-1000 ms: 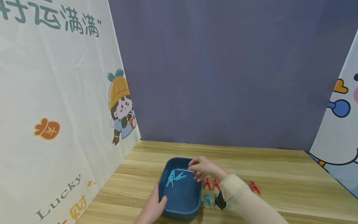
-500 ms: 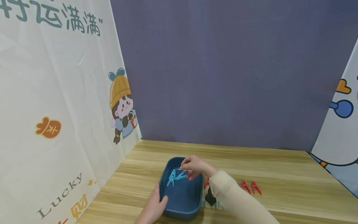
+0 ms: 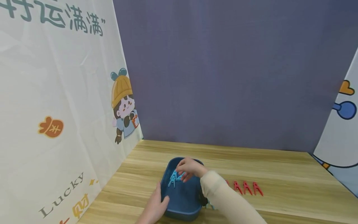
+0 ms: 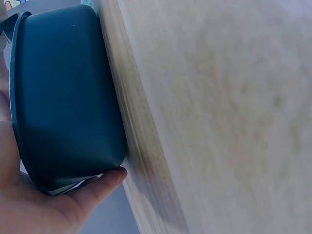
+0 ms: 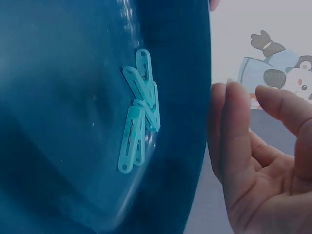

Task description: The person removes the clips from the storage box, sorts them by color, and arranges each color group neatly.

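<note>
A deep blue plastic tub [image 3: 180, 199] stands on the wooden table. My left hand [image 3: 154, 205] grips its near left side, thumb at the rim; the left wrist view shows that hand [image 4: 53, 204] against the tub's outer wall. Several light-blue clothespins [image 3: 172, 181] lie together inside; the right wrist view shows these clothespins [image 5: 141, 109] close up. Over the tub's far part hovers my right hand [image 3: 190, 169], partly covering them. In the right wrist view a gap separates this hand's [image 5: 268, 161] thumb from its fingers, with nothing between.
Several red clothespins [image 3: 246, 188] lie in a row on the table [image 3: 291, 186], right of the tub. More light-blue clothespins [image 3: 210, 206] are mostly hidden under my right sleeve. A dark backdrop [image 3: 218, 77] rises behind the table, and a printed white sheet [image 3: 70, 102] hangs at left.
My right hand has moved left from the tub's right rim to above the clothespins inside. The sleeve uncovers more red clothespins. My left hand keeps its place on the tub.
</note>
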Motion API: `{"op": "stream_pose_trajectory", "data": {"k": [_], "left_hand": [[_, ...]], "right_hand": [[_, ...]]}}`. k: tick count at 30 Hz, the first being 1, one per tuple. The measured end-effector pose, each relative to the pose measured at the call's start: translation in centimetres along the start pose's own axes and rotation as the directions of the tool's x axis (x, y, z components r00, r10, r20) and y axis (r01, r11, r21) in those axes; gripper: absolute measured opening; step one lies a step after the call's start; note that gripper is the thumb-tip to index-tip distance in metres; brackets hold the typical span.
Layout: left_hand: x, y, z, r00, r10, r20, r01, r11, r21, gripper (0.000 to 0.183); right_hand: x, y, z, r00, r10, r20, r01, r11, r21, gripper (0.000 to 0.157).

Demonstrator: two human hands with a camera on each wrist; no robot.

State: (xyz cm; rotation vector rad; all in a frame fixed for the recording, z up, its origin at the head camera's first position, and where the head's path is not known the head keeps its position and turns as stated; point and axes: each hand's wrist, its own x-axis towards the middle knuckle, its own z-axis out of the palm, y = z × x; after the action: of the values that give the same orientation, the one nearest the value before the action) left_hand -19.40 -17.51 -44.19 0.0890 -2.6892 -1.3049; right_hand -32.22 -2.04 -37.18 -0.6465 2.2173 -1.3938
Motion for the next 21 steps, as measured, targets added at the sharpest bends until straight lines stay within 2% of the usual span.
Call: {"op": "stream_pose_trajectory", "data": {"k": [12, 21], "left_hand": [[0.2, -0.2, -0.1, 1.0, -0.017, 0.012, 0.017, 1.0, -0.018, 0.069], [0.4, -0.2, 0.0, 0.999, -0.039, 0.032, 0.04, 0.999, -0.032, 0.07]], "right_hand": [[1.9, 0.3, 2.1, 0.995, 0.101, 0.007, -0.101, 0.994, 0.047, 0.021], [2.3, 1.4, 3.4, 0.978, 0.208, -0.014, -0.208, 0.978, 0.015, 0.027]]}}
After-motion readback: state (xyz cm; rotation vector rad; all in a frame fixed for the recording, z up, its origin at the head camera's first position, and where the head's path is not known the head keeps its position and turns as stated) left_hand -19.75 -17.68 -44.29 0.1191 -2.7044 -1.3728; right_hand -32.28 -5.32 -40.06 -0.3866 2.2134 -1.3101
